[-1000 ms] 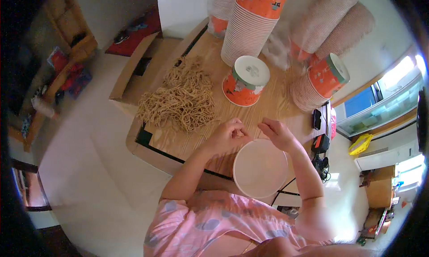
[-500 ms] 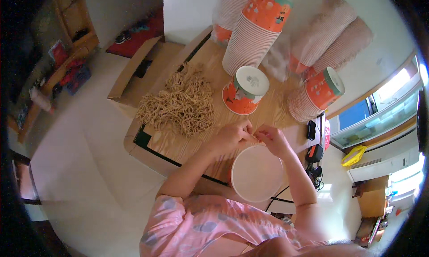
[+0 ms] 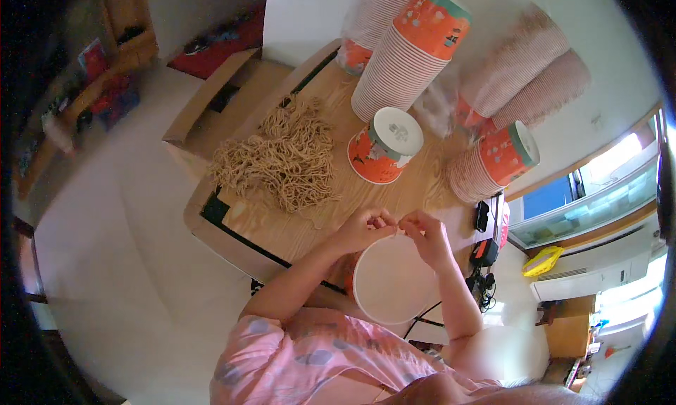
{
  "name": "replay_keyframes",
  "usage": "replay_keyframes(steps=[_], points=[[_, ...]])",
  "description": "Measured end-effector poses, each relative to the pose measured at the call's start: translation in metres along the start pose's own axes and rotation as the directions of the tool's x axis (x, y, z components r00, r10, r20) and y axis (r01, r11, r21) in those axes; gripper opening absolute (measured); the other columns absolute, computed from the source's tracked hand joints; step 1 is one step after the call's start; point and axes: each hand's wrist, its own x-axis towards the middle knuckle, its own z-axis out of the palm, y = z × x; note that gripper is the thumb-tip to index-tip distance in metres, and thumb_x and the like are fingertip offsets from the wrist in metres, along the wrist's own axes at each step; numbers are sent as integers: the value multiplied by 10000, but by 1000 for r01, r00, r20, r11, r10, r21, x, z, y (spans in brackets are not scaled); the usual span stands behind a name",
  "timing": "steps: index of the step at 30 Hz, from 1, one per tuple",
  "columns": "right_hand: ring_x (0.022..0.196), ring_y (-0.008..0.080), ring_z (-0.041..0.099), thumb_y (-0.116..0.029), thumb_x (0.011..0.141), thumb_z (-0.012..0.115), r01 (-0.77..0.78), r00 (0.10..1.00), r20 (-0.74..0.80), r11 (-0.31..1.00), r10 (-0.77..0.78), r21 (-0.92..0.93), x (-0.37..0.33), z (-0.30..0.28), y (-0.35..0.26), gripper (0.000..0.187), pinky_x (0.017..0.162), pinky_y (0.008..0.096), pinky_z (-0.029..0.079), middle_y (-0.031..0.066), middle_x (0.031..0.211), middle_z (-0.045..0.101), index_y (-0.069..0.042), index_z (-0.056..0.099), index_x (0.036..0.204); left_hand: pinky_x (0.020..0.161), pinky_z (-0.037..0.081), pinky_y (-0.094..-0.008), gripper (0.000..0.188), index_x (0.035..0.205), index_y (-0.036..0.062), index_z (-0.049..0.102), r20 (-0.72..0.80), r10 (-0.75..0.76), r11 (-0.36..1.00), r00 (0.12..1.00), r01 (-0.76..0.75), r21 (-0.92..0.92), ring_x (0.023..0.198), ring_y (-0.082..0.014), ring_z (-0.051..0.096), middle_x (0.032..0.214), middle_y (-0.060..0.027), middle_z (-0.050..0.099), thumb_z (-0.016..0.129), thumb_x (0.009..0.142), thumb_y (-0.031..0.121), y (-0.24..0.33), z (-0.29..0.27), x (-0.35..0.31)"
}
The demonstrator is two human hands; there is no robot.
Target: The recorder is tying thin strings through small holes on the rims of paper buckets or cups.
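A paper bucket (image 3: 396,282) is close in front of me at the table's near edge, its pale round face toward me and a bit of orange side showing at the left. Just past its far rim my left hand (image 3: 366,229) is closed in a pinch. My right hand (image 3: 425,237) pinches right beside it, the fingertips of both nearly meeting. Something small and pale seems to be between them, too fine to name. Farther left on the table lies a loose heap of tan cords (image 3: 285,162). An orange paper bucket (image 3: 380,152) with its white base up stands beyond my hands.
A tall stack of nested paper buckets (image 3: 408,60) rises at the back, with plastic-wrapped stacks (image 3: 517,64) beside it. A shorter stack (image 3: 493,162) stands right. An open cardboard box (image 3: 225,99) adjoins the table's left side. Black cables (image 3: 484,292) hang at the right edge.
The view has shifted slightly. My fingers, bunched together over the far rim before, are now drawn a little apart, with the fingertips still close. The bucket stays in front of me.
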Motion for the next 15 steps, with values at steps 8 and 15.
replay_keyframes(steps=[8,15], points=[[728,222,619,-51,790,655,178,971,-124,965,-204,-194,-15,10,-33,81,650,307,495,115,800,622,-7,604,836,494,387,-169,145,836,53,607,35,-205,862,978,198,-466,556,-22,481,691,22,570,658,809,185,-9,5,-5],[694,261,601,-37,772,660,317,897,-173,865,-406,-389,-17,14,-37,68,622,335,491,106,776,604,-23,595,789,464,363,-153,143,826,67,599,130,-287,750,949,307,-586,539,-10,469,693,27,556,668,794,188,2,1,-11]])
